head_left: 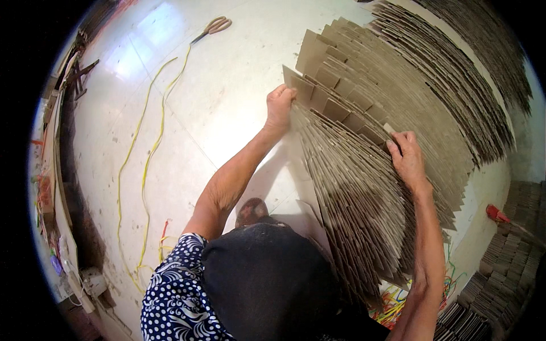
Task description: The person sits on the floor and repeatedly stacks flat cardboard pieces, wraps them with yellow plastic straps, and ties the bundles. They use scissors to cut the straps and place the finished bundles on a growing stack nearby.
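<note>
Slotted cardboard dividers stand packed in a fanned stack in front of me. My left hand is closed on the upper left edge of the divider stack, fingers and thumb pinching the cardboard. On the right, my right hand has its fingers bent around the cardboard edge, with a small pale end of a piece showing just beyond the fingertips. Behind my hands another broad row of cardboard dividers leans against the stack. How many pieces each hand holds is hidden.
Brown-handled scissors lie on the pale floor beside a long yellow strap. More cardboard rows stand at the upper right. Coloured straps lie under my right forearm. A red-headed tool is at the right, and clutter lines the left side.
</note>
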Demonstrator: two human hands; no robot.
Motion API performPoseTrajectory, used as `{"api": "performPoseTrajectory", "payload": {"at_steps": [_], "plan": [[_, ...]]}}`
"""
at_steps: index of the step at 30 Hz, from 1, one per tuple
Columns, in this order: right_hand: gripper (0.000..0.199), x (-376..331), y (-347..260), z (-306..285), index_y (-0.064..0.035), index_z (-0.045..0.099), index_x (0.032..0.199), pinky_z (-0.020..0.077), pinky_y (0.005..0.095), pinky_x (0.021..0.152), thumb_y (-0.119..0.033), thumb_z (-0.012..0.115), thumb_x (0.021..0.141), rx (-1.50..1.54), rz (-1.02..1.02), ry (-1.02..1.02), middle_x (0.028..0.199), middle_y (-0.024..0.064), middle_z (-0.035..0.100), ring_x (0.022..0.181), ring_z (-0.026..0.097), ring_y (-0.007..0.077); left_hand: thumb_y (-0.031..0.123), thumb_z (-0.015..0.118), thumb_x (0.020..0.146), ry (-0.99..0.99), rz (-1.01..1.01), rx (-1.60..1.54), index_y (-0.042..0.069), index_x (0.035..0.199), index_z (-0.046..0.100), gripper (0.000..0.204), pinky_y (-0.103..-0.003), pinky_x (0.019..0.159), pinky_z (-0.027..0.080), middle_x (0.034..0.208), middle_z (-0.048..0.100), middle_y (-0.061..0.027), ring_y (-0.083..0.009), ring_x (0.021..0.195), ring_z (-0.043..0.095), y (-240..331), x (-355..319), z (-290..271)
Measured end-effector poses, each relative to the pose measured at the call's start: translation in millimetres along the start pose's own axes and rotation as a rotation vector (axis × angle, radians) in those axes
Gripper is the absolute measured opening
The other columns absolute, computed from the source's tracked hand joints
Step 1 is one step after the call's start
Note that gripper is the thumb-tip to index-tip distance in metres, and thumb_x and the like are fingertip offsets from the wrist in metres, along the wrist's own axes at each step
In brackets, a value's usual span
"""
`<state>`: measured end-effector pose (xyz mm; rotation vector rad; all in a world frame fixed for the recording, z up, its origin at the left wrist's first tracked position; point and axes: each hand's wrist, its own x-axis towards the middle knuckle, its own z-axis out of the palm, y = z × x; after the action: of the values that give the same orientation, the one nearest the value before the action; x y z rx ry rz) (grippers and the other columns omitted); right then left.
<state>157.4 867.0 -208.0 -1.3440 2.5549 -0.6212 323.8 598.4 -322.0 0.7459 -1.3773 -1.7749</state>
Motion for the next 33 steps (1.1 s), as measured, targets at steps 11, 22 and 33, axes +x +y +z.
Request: {"api": "performPoseTrajectory", "payload": {"at_steps": [11,22,33], "plan": [[0.022,-5.9,11.8,-6.4,-0.0042,0.057,0.108,0.0445,0.0408,0.067,-0.01,0.058,0.087,-0.099,0.012,-0.155,0.083,0.0194,0.059,0.074,0.056,0.0374,0.002,0.054,0.074,0.111,0.322,0.292,0.002,0.064,0.046,0.013,-0.03,0.049,0.032,0.064,0.041,-0.0043,-0.0132,0.055,0.038,14.9,-20.2,-94.4],[0.035,-25.5,18.6,-11.2,-0.0065,0.059,0.107,0.0434,0.0407,0.078,-0.011,0.072,0.074,-0.448,-0.2,0.138,0.109,0.0119,0.055,0.097,0.053,0.0311,0.018,0.057,0.083,-0.031,-0.08,-0.115,-0.002,0.097,0.06,0.024,-0.027,0.072,0.045,0.082,0.058,-0.0052,-0.0127,0.078,0.052,10.8,39.9,0.5],[0.049,-36.9,11.3,-11.3,-0.003,0.056,0.114,0.043,0.0401,0.081,-0.007,0.075,0.07,-0.245,-0.115,0.094,0.105,0.0121,0.053,0.1,0.051,0.0306,0.017,0.054,0.085,-0.085,-0.124,-0.127,-0.005,0.103,0.058,0.029,-0.029,0.076,0.048,0.093,0.06,-0.0102,-0.015,0.085,0.056,12.2,52.8,14.4]]}}
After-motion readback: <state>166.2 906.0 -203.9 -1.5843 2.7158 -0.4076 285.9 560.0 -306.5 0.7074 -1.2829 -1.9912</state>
